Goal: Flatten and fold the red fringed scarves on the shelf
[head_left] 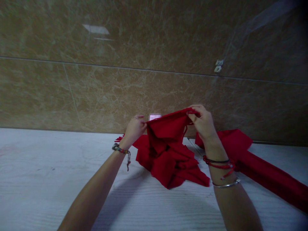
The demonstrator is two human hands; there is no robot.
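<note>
The white wood-grain tabletop carries a heap of red fabric, crumpled in loose folds at the middle. To its right lies a long red cloth.

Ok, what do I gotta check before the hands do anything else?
1. Left hand gripping the red cloth: ok.
2. Right hand gripping its upper edge too: ok.
3. Red cloth smooth: not ok, it's bunched in folds below.
4. Phone fully in sight: not ok, the cloth hides part.
5. Dangling bracelet cord clear of the cloth: ok.
6. Long red piece separate from it: cannot tell, right forearm blocks the view.
</note>
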